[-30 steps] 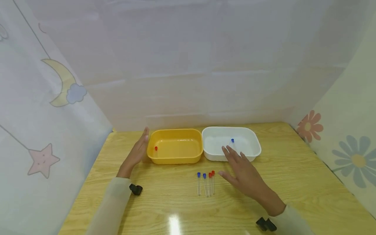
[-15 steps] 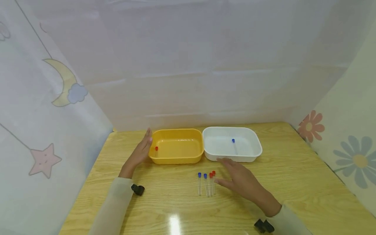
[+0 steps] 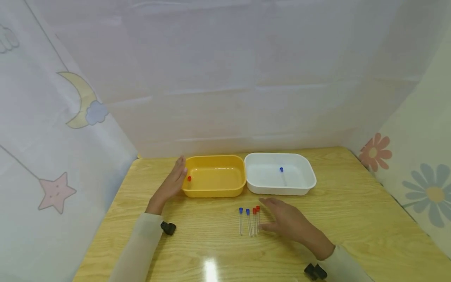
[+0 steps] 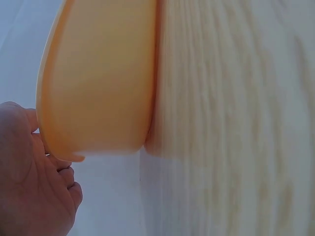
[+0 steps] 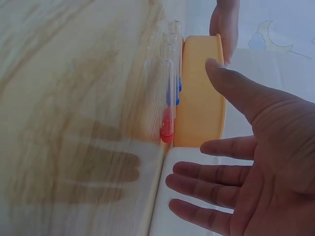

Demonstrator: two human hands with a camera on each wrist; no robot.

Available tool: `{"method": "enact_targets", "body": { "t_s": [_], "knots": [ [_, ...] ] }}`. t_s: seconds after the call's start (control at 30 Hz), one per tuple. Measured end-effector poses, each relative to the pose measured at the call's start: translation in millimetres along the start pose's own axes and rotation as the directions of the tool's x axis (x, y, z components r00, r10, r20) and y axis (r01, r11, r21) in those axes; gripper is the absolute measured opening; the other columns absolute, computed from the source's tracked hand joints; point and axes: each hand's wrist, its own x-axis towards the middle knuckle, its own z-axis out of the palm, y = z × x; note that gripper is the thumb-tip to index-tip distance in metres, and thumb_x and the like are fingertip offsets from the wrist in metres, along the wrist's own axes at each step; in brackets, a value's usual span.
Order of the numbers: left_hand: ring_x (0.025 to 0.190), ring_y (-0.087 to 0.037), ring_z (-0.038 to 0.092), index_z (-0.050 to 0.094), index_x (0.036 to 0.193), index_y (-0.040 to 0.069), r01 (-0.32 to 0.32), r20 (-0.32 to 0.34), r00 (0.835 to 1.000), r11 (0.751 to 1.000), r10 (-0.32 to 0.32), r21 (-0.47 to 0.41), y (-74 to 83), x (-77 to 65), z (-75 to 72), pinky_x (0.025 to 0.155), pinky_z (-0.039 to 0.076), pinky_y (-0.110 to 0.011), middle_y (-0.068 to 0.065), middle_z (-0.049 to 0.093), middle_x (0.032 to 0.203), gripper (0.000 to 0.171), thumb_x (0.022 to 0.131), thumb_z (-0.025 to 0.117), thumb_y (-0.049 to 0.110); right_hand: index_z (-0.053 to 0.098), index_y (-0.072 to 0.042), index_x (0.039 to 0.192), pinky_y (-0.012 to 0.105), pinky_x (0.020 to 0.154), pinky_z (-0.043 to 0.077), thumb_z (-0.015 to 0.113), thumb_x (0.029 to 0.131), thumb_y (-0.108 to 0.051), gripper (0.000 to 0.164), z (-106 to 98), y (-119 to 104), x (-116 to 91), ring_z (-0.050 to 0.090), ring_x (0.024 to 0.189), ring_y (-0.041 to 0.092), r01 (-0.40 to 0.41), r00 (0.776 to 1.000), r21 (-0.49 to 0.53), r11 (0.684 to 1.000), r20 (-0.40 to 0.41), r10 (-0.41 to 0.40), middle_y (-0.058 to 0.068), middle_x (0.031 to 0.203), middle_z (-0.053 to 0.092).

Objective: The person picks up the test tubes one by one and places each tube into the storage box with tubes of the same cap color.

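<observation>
My left hand (image 3: pixel 170 184) rests against the left end of the yellow tray (image 3: pixel 213 193), fingers extended along its rim. In that tray lies a clear tube with a red cap (image 3: pixel 189 178). Beside it stands a white tray (image 3: pixel 278 190) holding a tube with a blue cap (image 3: pixel 281 169). In front of the trays, two blue-capped tubes (image 3: pixel 241 219) and two red-capped tubes (image 3: pixel 258 213) lie side by side on the table. My right hand (image 3: pixel 294 222) hovers just right of the red-capped tubes, thumb and fingers spread with nothing between them, as the right wrist view confirms.
The wooden table (image 3: pixel 197 243) runs back to a pale cloth backdrop (image 3: pixel 211 98). Patterned cloth hangs on both sides, with a star (image 3: pixel 57 192) at left and flowers (image 3: pixel 435 194) at right. Each wrist carries a small black device (image 3: pixel 168 228).
My right hand has come back from over the white tray, down and left to the red-capped tubes. My left hand has stayed at the yellow tray; the view has shifted slightly.
</observation>
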Motion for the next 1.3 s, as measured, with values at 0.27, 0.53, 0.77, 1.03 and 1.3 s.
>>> {"method": "enact_targets", "body": {
  "t_s": [0.27, 0.53, 0.77, 1.03, 1.3],
  "knots": [
    [0.155, -0.032, -0.007, 0.000, 0.161, -0.002, 0.000, 0.018, 1.000, 0.999, -0.001, 0.037, -0.8, 0.8, 5.5, 0.123, 0.005, -0.055, -0.008, -0.012, 0.168, 0.060, 0.114, 0.026, 0.026, 0.049, -0.003, 0.149, 0.052, 0.099, 0.051, 0.085, 0.076, -0.053, 0.096, 5, 4, 4, 0.058, 0.125, 0.035, 0.022, 0.997, -0.012, 1.000, 0.077, -0.021, 0.017, 0.141, 0.057],
    [0.155, -0.038, -0.002, 0.002, 0.160, -0.005, -0.001, 0.005, 1.000, 0.999, 0.000, 0.052, -2.8, 1.6, 8.1, 0.122, 0.008, -0.057, -0.015, -0.009, 0.169, 0.064, 0.114, 0.024, 0.034, 0.049, 0.000, 0.148, 0.053, 0.099, 0.050, 0.088, 0.069, -0.056, 0.104, 7, 7, 9, 0.055, 0.126, 0.035, 0.062, 0.994, -0.042, 0.997, 0.092, -0.058, 0.018, 0.139, 0.055],
    [0.155, -0.031, -0.006, -0.003, 0.161, -0.001, 0.026, 0.030, 0.999, 0.998, -0.027, 0.051, -2.7, 0.8, 8.9, 0.123, 0.007, -0.055, -0.010, -0.012, 0.169, 0.066, 0.114, 0.024, 0.036, 0.050, -0.001, 0.148, 0.055, 0.100, 0.049, 0.090, 0.069, -0.055, 0.103, 6, 8, 13, 0.053, 0.128, 0.038, 0.064, 0.993, -0.035, 0.997, 0.106, -0.060, 0.021, 0.141, 0.053],
    [0.155, -0.032, -0.009, -0.007, 0.161, 0.001, 0.048, 0.043, 0.998, 0.993, -0.053, 0.107, -2.3, -0.2, 8.6, 0.122, 0.007, -0.057, -0.009, -0.017, 0.168, 0.067, 0.113, 0.023, 0.038, 0.052, 0.000, 0.145, 0.054, 0.099, 0.050, 0.090, 0.069, -0.054, 0.101, 7, 6, 15, 0.054, 0.127, 0.038, 0.092, 0.992, -0.051, 0.994, 0.088, -0.087, 0.022, 0.139, 0.054],
    [0.155, -0.040, -0.002, -0.001, 0.160, -0.006, 0.032, 0.021, 0.999, 0.981, -0.036, 0.194, 2.7, 1.0, 9.0, 0.122, 0.009, -0.058, -0.016, -0.012, 0.168, 0.066, 0.113, 0.026, 0.033, 0.054, -0.002, 0.143, 0.050, 0.093, 0.053, 0.090, 0.069, -0.054, 0.098, 9, 5, 16, 0.057, 0.121, 0.032, 0.114, 0.991, -0.062, 0.992, 0.073, -0.109, 0.018, 0.136, 0.055]
  ]
}}
